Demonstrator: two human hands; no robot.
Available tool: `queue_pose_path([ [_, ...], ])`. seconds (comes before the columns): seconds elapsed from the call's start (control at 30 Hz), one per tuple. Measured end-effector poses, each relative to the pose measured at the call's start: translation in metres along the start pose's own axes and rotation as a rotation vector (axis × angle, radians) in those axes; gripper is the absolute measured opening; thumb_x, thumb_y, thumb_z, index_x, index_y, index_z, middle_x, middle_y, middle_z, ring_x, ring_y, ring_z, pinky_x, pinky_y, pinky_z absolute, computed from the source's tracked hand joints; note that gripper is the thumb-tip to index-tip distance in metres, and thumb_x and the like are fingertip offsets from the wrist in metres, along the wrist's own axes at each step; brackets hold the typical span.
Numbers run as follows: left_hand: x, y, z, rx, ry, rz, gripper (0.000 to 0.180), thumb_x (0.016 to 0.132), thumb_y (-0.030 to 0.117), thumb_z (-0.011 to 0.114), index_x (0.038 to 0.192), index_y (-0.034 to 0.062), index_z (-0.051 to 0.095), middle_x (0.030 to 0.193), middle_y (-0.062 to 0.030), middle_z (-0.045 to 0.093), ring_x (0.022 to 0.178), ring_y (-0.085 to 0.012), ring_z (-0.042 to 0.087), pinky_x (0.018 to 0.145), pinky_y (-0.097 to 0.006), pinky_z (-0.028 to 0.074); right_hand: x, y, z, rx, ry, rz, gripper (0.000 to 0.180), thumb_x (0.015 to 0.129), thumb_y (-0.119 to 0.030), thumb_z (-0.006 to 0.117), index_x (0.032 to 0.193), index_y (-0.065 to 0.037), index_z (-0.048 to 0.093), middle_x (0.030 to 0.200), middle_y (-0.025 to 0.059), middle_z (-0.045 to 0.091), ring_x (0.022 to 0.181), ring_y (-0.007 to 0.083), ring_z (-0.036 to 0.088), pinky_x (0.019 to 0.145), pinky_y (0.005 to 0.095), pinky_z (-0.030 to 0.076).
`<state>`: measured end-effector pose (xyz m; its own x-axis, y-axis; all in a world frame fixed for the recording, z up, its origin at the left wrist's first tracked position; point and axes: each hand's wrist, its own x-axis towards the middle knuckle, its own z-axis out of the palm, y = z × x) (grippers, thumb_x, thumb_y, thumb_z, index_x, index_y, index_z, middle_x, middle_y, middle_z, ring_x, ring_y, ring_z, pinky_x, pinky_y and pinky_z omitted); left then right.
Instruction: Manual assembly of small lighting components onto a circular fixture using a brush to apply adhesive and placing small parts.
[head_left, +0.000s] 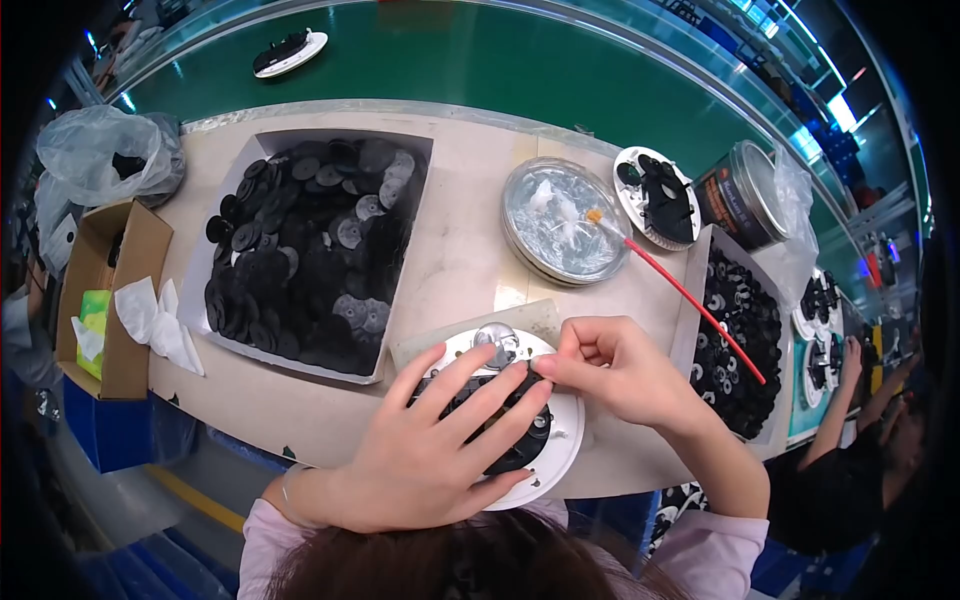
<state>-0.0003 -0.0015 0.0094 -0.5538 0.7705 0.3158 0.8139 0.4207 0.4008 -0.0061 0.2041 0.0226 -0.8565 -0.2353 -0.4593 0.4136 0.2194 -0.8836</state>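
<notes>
Right in front of me lies a white round base with black parts on it (pixel 566 440), with a clear round part (pixel 497 340) near its far edge. My left hand (pixel 425 465) rests over the base with its fingers spread across the black parts, covering much of them. At the base's far right side, my right hand (pixel 615 372) is closed in a pinch, thumb against forefinger, by the left fingertips. A small dark bit shows at the pinch, too small to name. Under the base's far side sits a pale flat block (pixel 535 318).
A grey box (pixel 425 165) of black discs stands at left; another box (pixel 692 310) holds small black parts at right. Between them are a round grease dish (pixel 520 250), a red-handled brush (pixel 690 295), another base assembly (pixel 690 235) and a tin (pixel 735 200). A co-worker's arm (pixel 835 410) shows at right.
</notes>
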Motion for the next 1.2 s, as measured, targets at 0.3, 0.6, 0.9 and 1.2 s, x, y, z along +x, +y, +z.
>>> queue_pose_path([
  [0.3,0.007,0.002,0.001,0.042,-0.025,0.041,0.054,0.067,0.035,0.066,0.114,0.0107,0.056,0.116,-0.0085,0.052,0.106,-0.0284,0.048,0.09,-0.045,0.036,-0.024,0.002,-0.008,-0.309,0.2,-0.198,0.012,0.085,-0.01,0.056,0.075,-0.004,0.053,0.066,-0.0053,0.051,0.06,0.0004,0.043,0.051,0.0165,0.034],
  [0.6,0.008,0.007,-0.001,0.03,-0.022,-0.002,0.056,0.058,0.024,0.071,0.111,0.0109,0.058,0.113,-0.0105,0.053,0.104,-0.0316,0.047,0.092,-0.048,0.034,-0.108,0.041,-0.155,-1.003,1.191,0.04,0.02,0.074,-0.007,0.062,0.094,-0.003,0.064,0.073,0.0067,0.063,0.063,0.0117,0.055,0.06,0.025,0.044],
  [0.9,0.007,0.006,0.0,0.009,-0.02,-0.003,0.055,0.057,0.022,0.071,0.11,0.0094,0.059,0.112,-0.0111,0.053,0.107,-0.0329,0.046,0.094,-0.049,0.033,-0.101,0.112,-0.219,-0.996,1.26,0.057,0.017,0.07,-0.006,0.064,0.086,0.0,0.061,0.073,0.0093,0.063,0.066,0.0167,0.059,0.064,0.0284,0.046],
  [1.2,0.008,0.006,-0.002,0.007,-0.015,0.017,0.051,0.065,0.029,0.068,0.112,0.0096,0.057,0.112,-0.0098,0.053,0.104,-0.0287,0.048,0.093,-0.047,0.035,-0.108,0.087,-0.199,-0.964,1.407,0.04,0.013,0.072,-0.013,0.067,0.077,-0.003,0.062,0.065,0.0078,0.061,0.059,0.0149,0.057,0.059,0.0266,0.044],
])
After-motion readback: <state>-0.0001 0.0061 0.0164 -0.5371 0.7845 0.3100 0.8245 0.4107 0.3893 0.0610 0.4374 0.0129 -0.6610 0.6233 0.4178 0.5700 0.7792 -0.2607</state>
